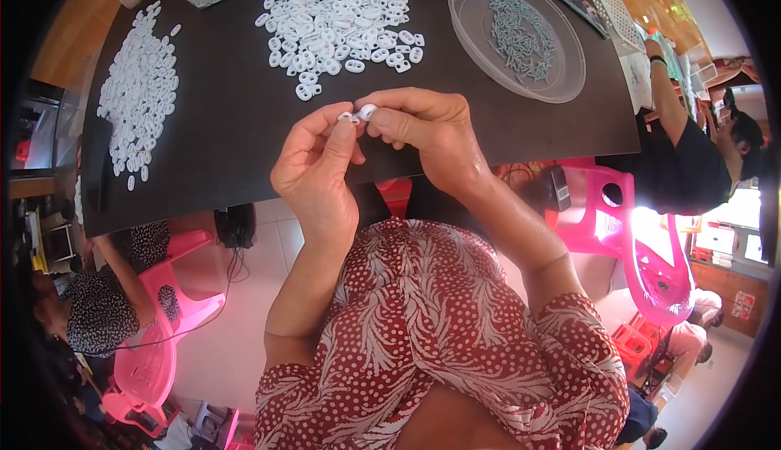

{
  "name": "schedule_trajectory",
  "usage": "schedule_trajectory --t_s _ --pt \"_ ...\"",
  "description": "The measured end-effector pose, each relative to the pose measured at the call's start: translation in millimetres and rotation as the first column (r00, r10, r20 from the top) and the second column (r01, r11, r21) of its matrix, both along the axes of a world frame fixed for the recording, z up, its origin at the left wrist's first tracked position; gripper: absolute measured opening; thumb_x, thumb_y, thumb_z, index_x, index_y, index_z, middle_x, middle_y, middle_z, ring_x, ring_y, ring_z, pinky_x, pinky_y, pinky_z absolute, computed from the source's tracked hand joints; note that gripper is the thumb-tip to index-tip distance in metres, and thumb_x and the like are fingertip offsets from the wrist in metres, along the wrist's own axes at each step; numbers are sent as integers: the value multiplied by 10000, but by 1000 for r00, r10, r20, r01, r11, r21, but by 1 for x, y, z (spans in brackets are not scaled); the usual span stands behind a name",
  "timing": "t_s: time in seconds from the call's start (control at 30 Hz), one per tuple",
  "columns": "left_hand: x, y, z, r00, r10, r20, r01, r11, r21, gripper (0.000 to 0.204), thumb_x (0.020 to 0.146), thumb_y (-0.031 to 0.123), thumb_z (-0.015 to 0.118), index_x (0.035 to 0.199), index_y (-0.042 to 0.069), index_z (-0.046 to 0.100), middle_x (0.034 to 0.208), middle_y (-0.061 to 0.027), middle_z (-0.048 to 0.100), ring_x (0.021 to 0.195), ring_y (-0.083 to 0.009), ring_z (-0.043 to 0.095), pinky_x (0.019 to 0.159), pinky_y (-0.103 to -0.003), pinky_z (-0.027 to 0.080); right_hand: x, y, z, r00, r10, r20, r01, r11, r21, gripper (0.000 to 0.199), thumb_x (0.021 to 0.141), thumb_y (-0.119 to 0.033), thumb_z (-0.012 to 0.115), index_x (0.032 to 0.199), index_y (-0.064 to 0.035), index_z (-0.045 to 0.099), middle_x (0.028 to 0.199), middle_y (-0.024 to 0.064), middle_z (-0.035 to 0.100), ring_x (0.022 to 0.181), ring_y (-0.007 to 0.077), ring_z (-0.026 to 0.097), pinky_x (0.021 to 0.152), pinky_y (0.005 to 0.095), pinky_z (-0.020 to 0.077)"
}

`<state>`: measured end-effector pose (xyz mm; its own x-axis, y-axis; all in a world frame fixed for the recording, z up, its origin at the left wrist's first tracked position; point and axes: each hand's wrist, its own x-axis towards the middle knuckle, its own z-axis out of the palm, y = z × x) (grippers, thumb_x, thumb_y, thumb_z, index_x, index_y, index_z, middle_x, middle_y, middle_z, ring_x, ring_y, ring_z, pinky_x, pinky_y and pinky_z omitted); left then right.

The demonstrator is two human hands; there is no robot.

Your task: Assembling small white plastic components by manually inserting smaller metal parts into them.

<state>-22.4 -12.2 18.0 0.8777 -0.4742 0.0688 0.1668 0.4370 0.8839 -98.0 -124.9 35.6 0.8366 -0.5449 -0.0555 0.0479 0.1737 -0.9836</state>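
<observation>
At frame centre we see the left hand (316,165) and right hand (427,137) each with its grip pinching one small white plastic piece (358,114) above the dark bench (236,124); fingertips hide how its parts fit. Upper centre lies a white pile (342,25), another pile (138,92) at left, and upper right a clear dish (472,19) of grey screws (521,35), too small to resolve.
</observation>
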Motion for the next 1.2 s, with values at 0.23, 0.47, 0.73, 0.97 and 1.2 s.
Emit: schedule_trajectory --t_s 0.23,0.47,0.73,0.97,1.2 --pt "1 1 5 999 34 -17 -34 999 0 148 871 23 626 998 -53 625 846 -89 662 668 -90 563 553 -199 434 -2 -6 -3 999 -43 -31 43 999 -2 169 824 -86 654 960 4 699 789 54 668 698 79 551 607 218 428" --pt "2 -1 -3 1000 8 25 -8 1000 -5 151 876 19 611 1001 -66 621 835 -119 665 680 -128 596 554 -224 451 2 4 -2 998 -65 -3 64 996 -69 195 822 -53 648 1003 12 682 820 44 672 732 70 565 638 204 442" --pt "7 0 -2 989 -47 -142 38 997 -68 136 869 6 613 980 -71 621 837 -130 670 695 -143 620 536 -220 449 1 6 -11 998 16 63 -11 997 -77 160 858 7 610 1008 12 667 910 51 669 858 90 595 798 244 487" --pt "6 3 0 985 -74 -157 67 997 -45 136 869 -2 607 986 -71 621 829 -131 667 684 -143 618 534 -223 455 3 -4 -13 997 -17 81 29 988 -151 128 849 -30 628 962 5 676 828 22 657 756 65 570 670 212 470" --pt "1 2 -2 998 -45 -53 46 999 22 147 859 -25 608 1002 -53 627 825 -105 664 681 -110 606 527 -195 439 6 -7 -9 999 -49 7 50 989 -140 168 863 -67 628 1007 7 674 819 29 660 711 59 552 611 198 442"
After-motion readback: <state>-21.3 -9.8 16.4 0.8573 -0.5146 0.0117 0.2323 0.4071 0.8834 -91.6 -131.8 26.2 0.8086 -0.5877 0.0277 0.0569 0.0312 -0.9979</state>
